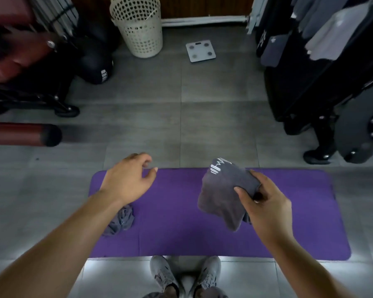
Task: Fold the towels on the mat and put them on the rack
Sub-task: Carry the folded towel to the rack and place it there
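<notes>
Looking down through the head view, I see the right hand (265, 203) pinching a folded grey towel (222, 196), thumb on top and fingers curled under its near edge. The towel is held up over the right part of the purple mat (177, 229), with white lettering showing at its far corner. The left hand (127, 179) hovers over the mat's far left edge, fingers loosely bent and holding nothing. Under that arm a second grey towel (120, 222) lies crumpled in a heap on the mat's left part, unfolded. My reading of progress: one towel is folded and in hand but not yet on the rack, one is left to fold, and I can see no other on the mat. The rack, I judge, is the dark clothes rack (299, 82) at the far right, where grey and dark fabrics hang; whether any of those are towels already placed I cannot tell. Around the work, a perforated cream laundry basket (138, 29) and a white bathroom scale (200, 50) stand on the grey tiled floor (213, 125) beyond the mat, well apart from it. A red padded roller (19, 134) and a dark bag (95, 67) sit at the left. A black machine base (353, 130) stands near the mat's far right corner, below the rack, and I expect it would crowd the way there. Grey shoes (185, 274) stand just beside the mat's near edge.
</notes>
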`<state>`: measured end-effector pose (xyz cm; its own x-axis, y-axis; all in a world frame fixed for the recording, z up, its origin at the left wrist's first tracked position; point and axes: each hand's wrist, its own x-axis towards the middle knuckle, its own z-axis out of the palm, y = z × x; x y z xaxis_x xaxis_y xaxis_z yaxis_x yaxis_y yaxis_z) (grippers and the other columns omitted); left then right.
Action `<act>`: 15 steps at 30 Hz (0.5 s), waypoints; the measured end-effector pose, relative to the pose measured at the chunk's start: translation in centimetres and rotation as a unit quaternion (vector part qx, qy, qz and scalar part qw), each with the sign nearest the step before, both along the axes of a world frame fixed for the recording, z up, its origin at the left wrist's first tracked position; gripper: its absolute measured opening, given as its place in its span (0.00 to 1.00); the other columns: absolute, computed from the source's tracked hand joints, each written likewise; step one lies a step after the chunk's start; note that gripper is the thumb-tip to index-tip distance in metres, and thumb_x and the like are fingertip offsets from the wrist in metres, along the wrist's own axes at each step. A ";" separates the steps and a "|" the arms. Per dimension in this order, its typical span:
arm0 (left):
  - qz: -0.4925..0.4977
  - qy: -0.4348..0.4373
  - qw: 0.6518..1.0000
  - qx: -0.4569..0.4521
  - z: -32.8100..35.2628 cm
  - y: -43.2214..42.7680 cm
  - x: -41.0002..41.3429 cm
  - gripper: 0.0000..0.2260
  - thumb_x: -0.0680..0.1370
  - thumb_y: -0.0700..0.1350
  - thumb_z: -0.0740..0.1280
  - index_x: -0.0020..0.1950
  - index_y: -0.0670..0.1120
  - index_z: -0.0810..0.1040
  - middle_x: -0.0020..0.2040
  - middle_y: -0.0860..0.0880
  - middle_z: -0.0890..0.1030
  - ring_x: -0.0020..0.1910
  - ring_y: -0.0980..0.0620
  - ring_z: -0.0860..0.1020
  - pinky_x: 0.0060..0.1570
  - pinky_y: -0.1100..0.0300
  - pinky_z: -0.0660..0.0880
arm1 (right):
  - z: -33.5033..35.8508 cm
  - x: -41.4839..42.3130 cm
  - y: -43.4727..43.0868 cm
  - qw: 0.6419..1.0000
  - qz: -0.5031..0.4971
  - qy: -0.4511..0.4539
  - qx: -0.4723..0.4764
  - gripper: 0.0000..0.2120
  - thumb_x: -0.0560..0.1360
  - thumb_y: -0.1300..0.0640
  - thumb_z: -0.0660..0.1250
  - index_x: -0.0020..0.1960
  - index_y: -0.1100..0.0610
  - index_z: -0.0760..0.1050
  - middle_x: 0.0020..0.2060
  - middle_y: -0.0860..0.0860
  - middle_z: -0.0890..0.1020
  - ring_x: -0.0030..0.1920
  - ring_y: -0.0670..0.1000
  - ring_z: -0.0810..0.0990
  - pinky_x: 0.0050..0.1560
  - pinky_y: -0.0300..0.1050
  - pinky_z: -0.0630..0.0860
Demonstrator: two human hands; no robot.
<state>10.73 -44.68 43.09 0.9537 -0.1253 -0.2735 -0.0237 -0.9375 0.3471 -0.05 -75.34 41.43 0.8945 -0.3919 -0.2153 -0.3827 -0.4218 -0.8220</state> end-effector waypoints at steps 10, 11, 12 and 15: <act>-0.025 -0.044 0.998 0.033 5.7 -8.9 9.3 0.15 0.79 0.59 0.64 0.62 0.53 0.76 0.59 0.54 0.81 0.58 0.51 0.80 0.54 0.50 0.78 | 5.4 8.1 -7.9 0.998 -0.027 -0.059 0.020 0.19 0.73 0.50 0.76 0.62 0.39 0.77 0.41 0.36 0.84 0.41 0.37 0.83 0.42 0.29 0.77; -0.030 -0.049 0.998 0.039 6.0 -9.7 11.1 0.16 0.78 0.59 0.63 0.62 0.53 0.75 0.60 0.54 0.81 0.59 0.50 0.79 0.54 0.50 0.78 | 5.6 9.5 -8.6 0.997 -0.032 -0.065 0.016 0.19 0.73 0.50 0.76 0.62 0.38 0.76 0.41 0.36 0.84 0.40 0.38 0.83 0.42 0.31 0.78; -0.034 -0.049 0.997 0.047 6.3 -10.4 13.0 0.17 0.78 0.60 0.63 0.64 0.53 0.75 0.61 0.54 0.80 0.60 0.49 0.79 0.55 0.49 0.78 | 5.8 11.0 -9.2 0.997 -0.039 -0.069 0.014 0.20 0.73 0.50 0.76 0.62 0.38 0.76 0.41 0.36 0.84 0.40 0.39 0.83 0.42 0.33 0.79; -0.046 -0.052 0.995 0.073 6.4 -12.2 19.2 0.20 0.78 0.61 0.62 0.66 0.54 0.73 0.64 0.51 0.79 0.61 0.46 0.79 0.56 0.48 0.77 | 5.8 15.8 -11.0 0.996 -0.050 -0.077 0.000 0.20 0.73 0.51 0.76 0.62 0.39 0.77 0.41 0.38 0.84 0.40 0.41 0.83 0.44 0.37 0.79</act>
